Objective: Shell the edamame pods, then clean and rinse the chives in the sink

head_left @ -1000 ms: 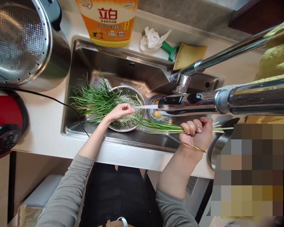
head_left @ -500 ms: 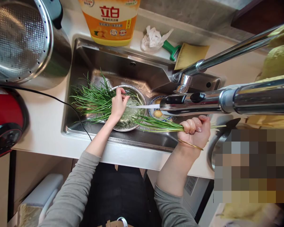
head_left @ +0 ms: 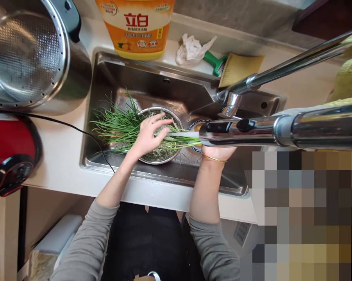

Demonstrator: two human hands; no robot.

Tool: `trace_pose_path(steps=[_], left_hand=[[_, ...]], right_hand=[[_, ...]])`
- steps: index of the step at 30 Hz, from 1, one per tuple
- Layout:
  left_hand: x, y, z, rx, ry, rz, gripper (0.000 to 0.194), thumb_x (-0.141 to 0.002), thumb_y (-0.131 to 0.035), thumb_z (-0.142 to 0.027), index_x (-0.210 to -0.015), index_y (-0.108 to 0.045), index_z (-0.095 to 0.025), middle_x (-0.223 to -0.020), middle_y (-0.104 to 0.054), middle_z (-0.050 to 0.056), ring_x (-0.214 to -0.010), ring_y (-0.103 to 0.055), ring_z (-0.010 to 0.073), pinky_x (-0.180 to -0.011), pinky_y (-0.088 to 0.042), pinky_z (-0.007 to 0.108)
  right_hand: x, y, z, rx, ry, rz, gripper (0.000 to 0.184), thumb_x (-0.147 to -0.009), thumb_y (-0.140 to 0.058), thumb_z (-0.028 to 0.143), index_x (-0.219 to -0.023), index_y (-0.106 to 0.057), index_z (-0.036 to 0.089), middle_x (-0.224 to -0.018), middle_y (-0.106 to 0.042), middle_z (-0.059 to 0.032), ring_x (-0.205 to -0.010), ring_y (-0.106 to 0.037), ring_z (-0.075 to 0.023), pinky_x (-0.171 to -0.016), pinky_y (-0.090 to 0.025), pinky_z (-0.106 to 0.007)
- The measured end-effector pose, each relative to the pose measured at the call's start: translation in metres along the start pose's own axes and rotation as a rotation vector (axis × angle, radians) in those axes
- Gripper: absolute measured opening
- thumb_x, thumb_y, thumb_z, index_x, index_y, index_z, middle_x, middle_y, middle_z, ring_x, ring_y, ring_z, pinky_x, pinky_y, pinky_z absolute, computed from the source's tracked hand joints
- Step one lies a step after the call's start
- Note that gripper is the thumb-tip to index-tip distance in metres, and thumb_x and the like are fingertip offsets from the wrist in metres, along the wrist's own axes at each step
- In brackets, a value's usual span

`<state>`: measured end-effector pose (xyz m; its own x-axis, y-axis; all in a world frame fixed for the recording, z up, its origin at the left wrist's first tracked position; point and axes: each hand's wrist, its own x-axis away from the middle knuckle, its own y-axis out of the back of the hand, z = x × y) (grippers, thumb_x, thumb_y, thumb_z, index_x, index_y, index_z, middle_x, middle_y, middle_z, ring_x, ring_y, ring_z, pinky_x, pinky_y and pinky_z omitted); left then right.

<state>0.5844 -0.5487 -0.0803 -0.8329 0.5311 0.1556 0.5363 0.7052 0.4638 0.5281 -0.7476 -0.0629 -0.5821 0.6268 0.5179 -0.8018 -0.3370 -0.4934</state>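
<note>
My left hand point(head_left: 150, 136) is over the metal bowl point(head_left: 163, 161) in the sink, its fingers spread and holding nothing. A stream of water runs from the spray head point(head_left: 215, 132) towards this hand. Long green chives point(head_left: 114, 125) fan out over the bowl's left side. My right hand point(head_left: 218, 151) is under the spray head, which hides its fingers. Green stalks of a bunch of chives point(head_left: 183, 143) stretch from the bowl to it. Partly behind the spray head stands a blue-rimmed dish point(head_left: 192, 146).
Around the steel sink point(head_left: 164, 177) stand a steel pot point(head_left: 73, 78), a red appliance point(head_left: 11, 146) with a black cord point(head_left: 64, 124), and an orange detergent bottle point(head_left: 137, 31). Crumpled tissue point(head_left: 190, 50), a green-handled peeler point(head_left: 213, 62) and a yellow cloth point(head_left: 240, 68) lie behind.
My right hand has moved left with the bunch of chives, from beside the spray head to underneath it. The left hand's fingers have gone from pinched to spread.
</note>
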Motion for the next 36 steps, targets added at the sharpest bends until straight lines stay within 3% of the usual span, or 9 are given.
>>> trace_pose_path(steps=[4, 8, 15, 22, 26, 30, 34, 36], left_hand=[[-0.008, 0.001, 0.004, 0.33, 0.01, 0.341, 0.032, -0.081, -0.065, -0.031, -0.112, -0.069, -0.022, -0.126, -0.065, 0.007, -0.123, -0.055, 0.0254, -0.11, -0.035, 0.041], [-0.016, 0.002, 0.013, 0.514, 0.057, 0.472, 0.03, -0.077, -0.069, -0.033, -0.1, -0.07, -0.014, -0.107, -0.071, 0.01, -0.101, -0.064, 0.0223, -0.094, -0.046, 0.035], [-0.023, 0.009, 0.016, 0.653, 0.051, 0.435, 0.036, -0.071, -0.076, -0.031, -0.101, -0.07, -0.013, -0.109, -0.07, 0.011, -0.102, -0.064, 0.0207, -0.09, -0.047, 0.032], [-0.03, 0.007, 0.018, 0.568, 0.09, 0.458, 0.039, -0.077, -0.07, -0.041, -0.102, -0.071, -0.011, -0.103, -0.072, 0.01, -0.09, -0.064, 0.0191, -0.082, -0.048, 0.031], [-0.025, 0.009, 0.019, 0.529, 0.08, 0.442, 0.042, -0.082, -0.065, -0.047, -0.105, -0.07, -0.012, -0.107, -0.071, 0.01, -0.092, -0.064, 0.0196, -0.084, -0.048, 0.031], [-0.018, 0.01, 0.017, 0.483, 0.005, 0.477, 0.047, -0.081, -0.066, -0.05, -0.113, -0.068, -0.014, -0.114, -0.068, 0.011, -0.102, -0.062, 0.0213, -0.094, -0.046, 0.037], [-0.013, 0.006, 0.013, 0.358, -0.033, 0.334, 0.045, -0.074, -0.075, -0.049, -0.107, -0.073, -0.019, -0.121, -0.063, 0.012, -0.119, -0.056, 0.0252, -0.108, -0.037, 0.04], [-0.013, 0.002, 0.009, 0.334, -0.036, 0.249, 0.037, -0.076, -0.074, -0.047, -0.101, -0.076, -0.02, -0.121, -0.064, 0.011, -0.119, -0.056, 0.0246, -0.108, -0.037, 0.039]], right_hand=[[0.002, -0.011, -0.003, -0.043, 0.074, -0.035, 0.03, -0.086, -0.054, 0.036, -0.06, -0.052, 0.023, -0.053, -0.047, 0.0055, -0.057, -0.057, -0.0129, -0.05, -0.046, -0.023], [-0.006, -0.009, -0.001, -0.151, 0.104, -0.007, 0.025, -0.089, -0.054, 0.032, -0.066, -0.057, 0.024, -0.058, -0.051, 0.0071, -0.05, -0.052, -0.0086, -0.047, -0.045, -0.02], [-0.009, -0.016, 0.01, -0.259, 0.091, -0.022, 0.036, -0.094, -0.053, 0.031, -0.06, -0.048, 0.022, -0.052, -0.051, 0.0098, -0.038, -0.035, -0.0028, -0.041, -0.038, -0.015], [-0.01, -0.007, 0.006, -0.297, 0.142, -0.003, 0.023, -0.094, -0.049, 0.029, -0.074, -0.06, 0.023, -0.06, -0.062, 0.012, -0.053, -0.059, -0.0022, -0.056, -0.051, -0.013], [-0.014, 0.008, -0.004, -0.169, 0.098, 0.024, 0.02, -0.091, -0.053, 0.033, -0.075, -0.063, 0.025, -0.061, -0.065, 0.0105, -0.06, -0.065, -0.0093, -0.06, -0.057, -0.023], [-0.011, 0.013, -0.016, -0.103, -0.002, -0.044, 0.028, -0.09, -0.05, 0.039, -0.073, -0.065, 0.024, -0.059, -0.065, 0.0054, -0.061, -0.066, -0.0154, -0.056, -0.058, -0.031], [-0.007, 0.008, -0.022, -0.16, -0.018, -0.049, 0.025, -0.09, -0.05, 0.037, -0.074, -0.065, 0.024, -0.061, -0.066, 0.0057, -0.052, -0.061, -0.0117, -0.051, -0.055, -0.026], [-0.004, 0.004, -0.023, -0.149, -0.015, -0.031, 0.021, -0.089, -0.051, 0.034, -0.076, -0.065, 0.025, -0.062, -0.065, 0.0066, -0.046, -0.054, -0.0097, -0.046, -0.051, -0.023]])
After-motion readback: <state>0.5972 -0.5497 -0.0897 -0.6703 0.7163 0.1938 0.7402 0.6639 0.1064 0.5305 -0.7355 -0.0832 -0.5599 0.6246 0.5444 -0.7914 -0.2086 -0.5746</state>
